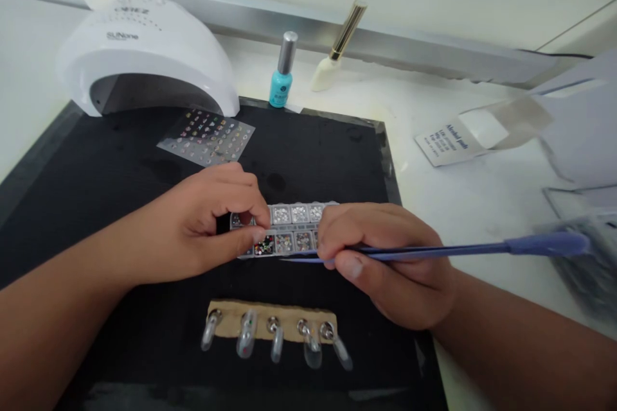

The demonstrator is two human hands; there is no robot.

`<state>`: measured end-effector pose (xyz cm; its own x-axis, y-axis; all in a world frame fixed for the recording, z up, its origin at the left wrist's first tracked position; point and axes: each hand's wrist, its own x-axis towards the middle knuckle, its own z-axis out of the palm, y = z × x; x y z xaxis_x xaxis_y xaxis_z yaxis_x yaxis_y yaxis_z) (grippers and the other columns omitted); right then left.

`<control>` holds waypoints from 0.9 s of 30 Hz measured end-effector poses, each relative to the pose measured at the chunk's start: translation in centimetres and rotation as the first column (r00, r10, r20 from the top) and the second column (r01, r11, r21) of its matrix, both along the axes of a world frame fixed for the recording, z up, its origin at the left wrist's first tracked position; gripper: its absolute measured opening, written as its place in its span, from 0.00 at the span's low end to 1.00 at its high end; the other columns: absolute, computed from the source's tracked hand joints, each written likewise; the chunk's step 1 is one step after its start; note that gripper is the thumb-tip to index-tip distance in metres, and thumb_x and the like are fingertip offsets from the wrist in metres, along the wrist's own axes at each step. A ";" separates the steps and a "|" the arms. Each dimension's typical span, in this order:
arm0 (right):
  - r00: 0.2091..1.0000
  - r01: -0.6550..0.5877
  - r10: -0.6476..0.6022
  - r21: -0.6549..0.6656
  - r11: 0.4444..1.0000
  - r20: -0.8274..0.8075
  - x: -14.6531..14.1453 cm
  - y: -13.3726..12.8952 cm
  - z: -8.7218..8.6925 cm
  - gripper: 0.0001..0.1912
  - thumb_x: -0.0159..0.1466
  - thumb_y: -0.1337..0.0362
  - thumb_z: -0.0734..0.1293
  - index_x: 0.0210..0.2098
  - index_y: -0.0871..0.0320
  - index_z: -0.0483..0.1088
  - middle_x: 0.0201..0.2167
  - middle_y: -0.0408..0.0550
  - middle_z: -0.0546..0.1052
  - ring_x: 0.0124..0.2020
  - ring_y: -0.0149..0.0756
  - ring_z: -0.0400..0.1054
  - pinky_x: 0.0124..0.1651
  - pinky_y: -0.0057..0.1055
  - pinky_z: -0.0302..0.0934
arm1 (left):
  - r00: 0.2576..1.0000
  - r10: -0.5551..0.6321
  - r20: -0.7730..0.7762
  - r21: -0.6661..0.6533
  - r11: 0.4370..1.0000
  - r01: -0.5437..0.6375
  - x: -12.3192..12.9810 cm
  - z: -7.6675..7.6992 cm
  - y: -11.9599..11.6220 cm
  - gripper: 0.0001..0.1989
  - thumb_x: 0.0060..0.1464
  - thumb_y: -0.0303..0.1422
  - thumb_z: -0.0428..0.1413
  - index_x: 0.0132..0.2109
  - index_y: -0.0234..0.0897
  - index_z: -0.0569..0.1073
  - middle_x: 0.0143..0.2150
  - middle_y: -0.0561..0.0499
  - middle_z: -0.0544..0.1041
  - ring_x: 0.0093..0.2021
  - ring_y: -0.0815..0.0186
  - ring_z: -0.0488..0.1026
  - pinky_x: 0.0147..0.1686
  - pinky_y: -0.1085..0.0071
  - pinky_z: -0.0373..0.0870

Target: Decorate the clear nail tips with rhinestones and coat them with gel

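Observation:
A clear compartment case of rhinestones (pixel 294 227) lies on the black mat, its two rows of cells holding silvery and coloured stones. My left hand (pixel 219 221) grips the left end of this case, thumb and index finger closing at a cell of dark mixed stones; the exact pinch point is partly hidden. Blue tweezers (pixel 482 248) lie across my right hand (pixel 390 257), held between thumb and fingers with the tips pointing left along the case's near edge. The right end of the case is behind that hand. Nearer to me, several clear nail tips (pixel 247 336) stick out from a tan strip (pixel 260 313).
A white nail lamp (pixel 149 45) stands at the back left, with a sticker sheet (pixel 207 135) before it. A turquoise polish bottle (pixel 281 80) and a cream bottle (pixel 328 70) stand behind the black mat (pixel 332 157). An alcohol pad box (pixel 446 141) lies to the right.

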<state>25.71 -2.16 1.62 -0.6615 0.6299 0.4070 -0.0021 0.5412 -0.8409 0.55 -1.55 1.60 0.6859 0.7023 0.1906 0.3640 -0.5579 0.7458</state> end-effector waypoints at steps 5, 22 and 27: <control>0.994 0.081 -0.087 -0.090 0.993 -0.064 0.2 -0.2 -0.3 0.09 0.67 0.72 0.63 0.31 0.58 0.70 0.24 0.40 0.70 0.24 0.28 0.63 0.27 0.28 0.58 | 1.000 -0.005 0.031 0.005 1.000 0.005 -0.1 -0.4 -0.2 0.08 0.65 0.25 0.54 0.38 0.38 0.76 0.33 0.56 0.73 0.35 0.68 0.67 0.40 0.70 0.62; 0.986 0.066 -0.125 -0.426 0.902 -0.112 0.4 -0.2 -0.2 0.10 0.65 0.69 0.65 0.27 0.60 0.71 0.19 0.40 0.67 0.21 0.27 0.59 0.24 0.27 0.51 | 0.987 -0.030 -0.160 0.117 0.992 0.049 0.3 -0.5 -1.2 0.07 0.62 0.26 0.57 0.37 0.42 0.78 0.37 0.52 0.71 0.40 0.62 0.64 0.41 0.63 0.56; 0.989 0.043 -0.095 -0.394 0.918 -0.112 0.2 -0.2 -0.2 0.11 0.66 0.69 0.64 0.27 0.60 0.70 0.21 0.40 0.67 0.22 0.27 0.59 0.24 0.27 0.52 | 0.984 -0.023 -0.177 0.137 0.989 0.048 0.3 -0.3 -1.4 0.09 0.63 0.26 0.56 0.37 0.43 0.78 0.37 0.52 0.71 0.40 0.62 0.64 0.42 0.62 0.55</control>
<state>25.94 -2.32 1.47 -0.5698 0.7976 0.1979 -0.0968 0.1739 -0.9800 0.89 -2.95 1.30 0.7411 0.6518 0.1612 0.4596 -0.6674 0.5860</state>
